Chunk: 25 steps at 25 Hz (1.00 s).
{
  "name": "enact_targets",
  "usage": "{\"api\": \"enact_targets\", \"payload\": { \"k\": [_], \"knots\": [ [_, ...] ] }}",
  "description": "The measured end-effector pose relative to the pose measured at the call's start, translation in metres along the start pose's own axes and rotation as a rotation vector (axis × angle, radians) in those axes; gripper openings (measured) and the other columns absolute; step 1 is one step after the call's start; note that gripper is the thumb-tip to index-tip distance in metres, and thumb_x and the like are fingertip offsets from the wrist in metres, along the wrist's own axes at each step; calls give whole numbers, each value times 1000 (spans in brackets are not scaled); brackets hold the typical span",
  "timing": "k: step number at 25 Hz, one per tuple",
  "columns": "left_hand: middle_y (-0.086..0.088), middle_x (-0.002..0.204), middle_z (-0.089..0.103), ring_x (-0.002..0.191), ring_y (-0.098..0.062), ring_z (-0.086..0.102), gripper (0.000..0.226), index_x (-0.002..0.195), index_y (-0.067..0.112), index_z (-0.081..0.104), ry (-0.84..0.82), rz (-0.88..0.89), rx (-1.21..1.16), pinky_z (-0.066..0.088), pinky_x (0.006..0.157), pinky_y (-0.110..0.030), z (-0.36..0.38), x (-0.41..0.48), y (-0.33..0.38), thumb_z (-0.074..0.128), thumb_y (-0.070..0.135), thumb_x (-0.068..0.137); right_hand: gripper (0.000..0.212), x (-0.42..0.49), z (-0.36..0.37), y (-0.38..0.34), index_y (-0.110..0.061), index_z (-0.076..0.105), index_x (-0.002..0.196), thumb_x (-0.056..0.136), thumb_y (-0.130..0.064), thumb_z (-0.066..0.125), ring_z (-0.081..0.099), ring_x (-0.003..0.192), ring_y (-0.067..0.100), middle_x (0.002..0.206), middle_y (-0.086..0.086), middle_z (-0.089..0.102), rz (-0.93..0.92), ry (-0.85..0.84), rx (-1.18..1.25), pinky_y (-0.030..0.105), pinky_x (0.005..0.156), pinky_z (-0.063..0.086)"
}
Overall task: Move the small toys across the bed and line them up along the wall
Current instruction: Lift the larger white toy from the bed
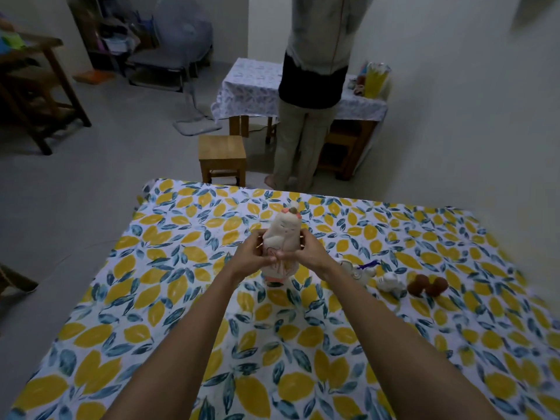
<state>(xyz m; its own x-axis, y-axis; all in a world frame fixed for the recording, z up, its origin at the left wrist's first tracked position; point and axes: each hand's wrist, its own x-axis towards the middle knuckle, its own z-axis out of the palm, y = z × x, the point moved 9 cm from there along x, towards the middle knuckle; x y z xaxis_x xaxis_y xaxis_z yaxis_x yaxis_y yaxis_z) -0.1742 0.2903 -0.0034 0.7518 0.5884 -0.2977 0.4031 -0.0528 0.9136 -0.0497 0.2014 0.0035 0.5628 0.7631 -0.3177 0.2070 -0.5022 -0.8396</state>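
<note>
A tall white and pink doll figure (284, 234) stands upright over the middle of the lemon-print bed (151, 313). Both hands grip its waist: my left hand (253, 256) from the left and my right hand (303, 253) from the right. I cannot tell whether its base touches the sheet. To the right lie a white toy with a purple tail (359, 270), a small white animal figure (391, 282) and a brown round toy (427, 285), in a rough row toward the wall (485, 131).
A person (312, 95) stands beyond the bed's far edge, facing a cloth-covered table (248, 86). A wooden stool (222, 157) stands near the bed's far corner. A fan (185, 34), a chair and a wooden frame stand further left on the grey floor.
</note>
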Motion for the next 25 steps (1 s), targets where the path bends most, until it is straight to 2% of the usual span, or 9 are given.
{"api": "enact_targets", "payload": {
  "k": [4,8,10,12,13,15,17,21,25],
  "knots": [
    [-13,128,57,118,-31,59,63,131,19,38,-24,74,78,52,98,-57,16,2,-7,73,8,79,77,-7,1,13,-16,43,130,67,-21,88,56,109,23,122,4,56,1,-22,11,38,89,54],
    [-16,134,55,122,-33,57,75,140,16,32,-33,77,169,51,99,-54,24,6,-6,71,19,77,80,-7,2,18,-13,36,137,73,-17,85,54,121,28,135,10,52,8,-45,32,38,93,52],
    [-15,140,51,126,-34,53,77,148,13,22,-25,78,287,51,93,-38,28,7,0,67,11,86,81,-8,2,17,-13,34,140,76,-19,83,53,126,31,138,11,52,18,-53,-48,42,98,51],
    [-8,147,41,130,-27,47,82,153,10,8,-31,37,388,48,85,-22,29,3,2,62,7,91,82,-13,-1,12,-10,31,143,78,-21,81,50,130,32,142,13,50,-9,-49,-146,38,98,48],
    [-3,152,31,136,-25,39,85,154,9,3,-36,31,445,47,94,-19,27,0,4,62,11,92,85,-15,-6,7,-8,29,145,79,-23,80,46,133,32,146,14,46,-31,-41,-199,35,97,46],
    [-8,164,4,152,-28,10,95,154,8,-4,-30,41,628,24,122,-36,20,-5,9,63,29,91,97,-22,-20,0,-3,17,152,82,-36,76,35,142,32,157,14,32,-66,-21,-339,37,105,40],
    [-12,164,-9,153,-29,-8,94,154,7,-7,-15,26,814,7,125,-48,12,-12,22,56,42,93,98,-32,-38,-6,-5,8,154,88,-49,64,22,149,30,163,13,17,-109,-14,-515,42,116,29],
    [-13,164,-12,152,-28,-11,87,154,4,-6,127,92,1046,2,125,-49,17,-35,84,39,51,96,84,-66,-95,-10,-5,1,155,98,-50,44,0,153,26,165,11,-3,-173,28,-799,42,124,12],
    [-13,164,-10,153,-27,-10,85,154,4,-3,154,148,1161,2,125,-48,64,-52,136,36,54,97,86,-103,-166,10,-4,-2,154,98,-53,40,-4,153,27,165,13,-7,-147,62,-961,45,125,7]
  ]
}}
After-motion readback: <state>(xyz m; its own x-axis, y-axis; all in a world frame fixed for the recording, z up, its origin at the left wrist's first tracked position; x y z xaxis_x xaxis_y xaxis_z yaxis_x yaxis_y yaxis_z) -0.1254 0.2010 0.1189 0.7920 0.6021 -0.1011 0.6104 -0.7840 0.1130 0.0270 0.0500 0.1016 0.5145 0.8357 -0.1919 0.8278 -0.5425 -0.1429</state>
